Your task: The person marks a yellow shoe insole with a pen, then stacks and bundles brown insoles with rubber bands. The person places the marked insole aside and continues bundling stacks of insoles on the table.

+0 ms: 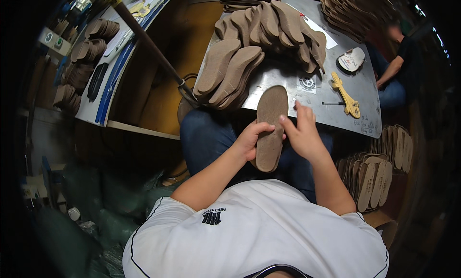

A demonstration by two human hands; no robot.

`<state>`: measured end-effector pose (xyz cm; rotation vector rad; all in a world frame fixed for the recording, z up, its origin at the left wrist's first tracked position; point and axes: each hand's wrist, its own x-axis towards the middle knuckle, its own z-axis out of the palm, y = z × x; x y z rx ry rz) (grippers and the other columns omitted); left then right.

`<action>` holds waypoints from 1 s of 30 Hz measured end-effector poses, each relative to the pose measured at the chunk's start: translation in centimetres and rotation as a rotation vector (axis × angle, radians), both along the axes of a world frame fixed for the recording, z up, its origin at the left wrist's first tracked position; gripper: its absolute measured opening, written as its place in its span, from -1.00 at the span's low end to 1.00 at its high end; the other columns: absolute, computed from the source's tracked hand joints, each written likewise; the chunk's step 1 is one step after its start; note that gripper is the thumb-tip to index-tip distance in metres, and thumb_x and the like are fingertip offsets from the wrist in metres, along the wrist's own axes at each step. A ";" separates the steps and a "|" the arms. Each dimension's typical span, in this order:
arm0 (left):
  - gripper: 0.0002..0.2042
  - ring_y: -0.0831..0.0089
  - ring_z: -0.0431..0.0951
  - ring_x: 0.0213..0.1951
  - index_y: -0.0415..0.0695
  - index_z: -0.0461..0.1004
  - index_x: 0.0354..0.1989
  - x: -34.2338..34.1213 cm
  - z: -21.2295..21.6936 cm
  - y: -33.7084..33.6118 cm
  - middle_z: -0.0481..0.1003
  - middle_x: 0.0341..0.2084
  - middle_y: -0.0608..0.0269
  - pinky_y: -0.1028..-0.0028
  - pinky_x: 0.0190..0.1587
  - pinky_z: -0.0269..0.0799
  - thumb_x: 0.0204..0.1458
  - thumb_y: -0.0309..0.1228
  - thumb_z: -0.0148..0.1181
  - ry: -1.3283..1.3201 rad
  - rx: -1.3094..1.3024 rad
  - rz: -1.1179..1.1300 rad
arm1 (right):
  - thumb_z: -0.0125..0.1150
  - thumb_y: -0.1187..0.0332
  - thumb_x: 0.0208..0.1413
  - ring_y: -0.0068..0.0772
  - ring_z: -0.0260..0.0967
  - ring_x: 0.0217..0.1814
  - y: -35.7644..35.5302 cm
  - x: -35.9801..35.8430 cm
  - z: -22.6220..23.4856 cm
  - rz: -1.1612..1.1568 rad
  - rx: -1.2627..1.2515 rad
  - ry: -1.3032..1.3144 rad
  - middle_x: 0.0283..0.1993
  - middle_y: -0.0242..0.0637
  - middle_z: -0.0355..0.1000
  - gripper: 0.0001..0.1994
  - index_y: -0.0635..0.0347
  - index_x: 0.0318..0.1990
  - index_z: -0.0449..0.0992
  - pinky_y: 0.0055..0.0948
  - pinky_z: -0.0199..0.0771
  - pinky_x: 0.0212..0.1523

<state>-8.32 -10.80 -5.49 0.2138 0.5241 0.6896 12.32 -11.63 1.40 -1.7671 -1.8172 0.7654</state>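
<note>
Both hands grip one brown insole (270, 129) above the lap: left hand (250, 139) clamped on its left edge, right hand (301, 133) pinching its right. Just beyond it, the grey metal counter (283, 78) carries fanned insoles (249, 52), a white round sticker (307, 83) and a yellow tool (346, 95).

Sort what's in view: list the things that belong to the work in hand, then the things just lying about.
In hand:
- brown insole, held by the left hand
- right hand, touching its edge
- insole pile on the metal table

Lying about:
- yellow tool
- white insole piece
- insole stack at the right
- left shelf insoles
</note>
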 end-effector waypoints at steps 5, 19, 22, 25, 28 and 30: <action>-0.53 0.00 0.79 -0.09 -0.24 0.49 0.32 0.7 -2.1 -0.6 0.66 -0.02 -0.07 -0.04 -0.02 0.79 0.25 -0.39 0.31 0.039 -0.032 -0.023 | 0.38 -0.12 0.46 -0.18 0.48 0.29 6.4 -3.2 2.7 0.050 -0.090 0.479 0.36 0.09 0.43 -0.08 0.53 0.61 0.19 -0.21 0.59 0.25; -0.54 0.03 0.81 -0.05 -0.17 0.38 0.29 0.5 -3.2 -1.4 0.64 0.02 -0.07 -0.03 0.03 0.78 0.24 -0.50 0.33 0.249 0.064 -0.065 | 0.68 -0.11 0.06 -0.31 0.52 -0.08 15.0 -13.4 -0.3 -0.099 -0.321 0.535 -0.06 -0.27 0.55 -0.25 0.37 0.16 0.61 -0.22 0.56 -0.25; -0.55 0.03 0.81 -0.05 -0.19 0.39 0.27 0.9 -3.5 -1.4 0.64 0.01 -0.07 -0.02 0.04 0.78 0.23 -0.50 0.34 0.279 0.074 -0.050 | 0.64 0.01 0.04 -0.41 0.44 -0.12 15.3 -12.4 0.3 -0.084 -0.497 0.625 -0.21 -0.40 0.54 -0.50 0.22 -0.02 0.71 -0.25 0.52 -0.12; -0.54 0.04 0.81 -0.05 -0.18 0.38 0.28 1.4 -3.9 -1.3 0.64 0.01 -0.06 -0.01 0.05 0.77 0.23 -0.50 0.34 0.317 0.086 -0.073 | 0.62 0.07 0.03 -0.47 0.40 -0.09 15.2 -11.8 1.0 -0.052 -0.441 0.710 -0.15 -0.42 0.55 -0.54 0.17 -0.01 0.70 -0.25 0.44 0.02; -0.52 0.06 0.80 -0.05 -0.18 0.38 0.31 1.6 -4.1 -1.2 0.65 0.01 -0.05 -0.01 0.05 0.77 0.23 -0.50 0.33 0.324 0.087 -0.118 | 0.58 0.12 0.06 -0.47 0.44 -0.04 15.0 -11.0 1.2 -0.152 -0.489 0.683 -0.10 -0.43 0.60 -0.61 0.09 -0.01 0.71 -0.24 0.38 0.09; -0.51 0.06 0.80 -0.04 -0.20 0.39 0.33 1.5 -4.3 -1.3 0.65 0.01 -0.05 0.00 0.05 0.77 0.24 -0.50 0.33 0.312 0.099 -0.105 | 0.57 0.15 0.08 -0.45 0.48 -0.02 14.8 -9.9 0.7 -0.129 -0.538 0.857 -0.08 -0.44 0.62 -0.64 0.05 -0.01 0.70 -0.26 0.38 0.07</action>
